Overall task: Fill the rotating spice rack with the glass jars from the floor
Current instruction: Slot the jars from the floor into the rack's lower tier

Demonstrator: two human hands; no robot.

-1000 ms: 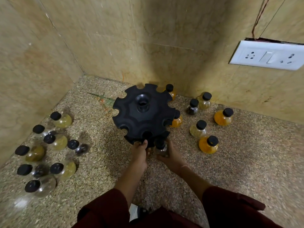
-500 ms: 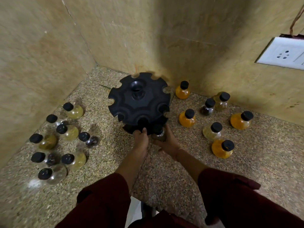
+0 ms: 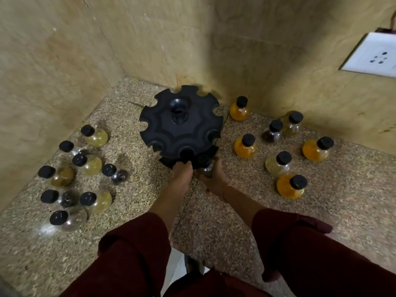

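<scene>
One jar (image 3: 206, 167) matters here. It stands upright, cap up, at the near right edge of the black rack (image 3: 180, 125), straight ahead of the person. The right hand (image 3: 214, 179) cups it from below and the side, fingers curled round the glass belly. The left hand (image 3: 182, 173) is just beside it, fingers bent over the rack's lower rim in what looks like a steadying hold.

Both hands sit close together at the rack's near side. The right is the nearer to the jar, the left the nearer to the empty notches on the near left. The jar's long axis runs vertical, in line with the notches. I cannot tell whether its neck is already seated in one, since the rack's upper tier shades that spot.

My judgement is that the next move turns on keeping the jar upright while it goes inward, away from the person, with the rack held against turning.

On the floor (image 3: 139, 189), the left group of jars (image 3: 94, 136) has eight and the right group of jars (image 3: 245, 146) seven. All stand apart from the rack.
</scene>
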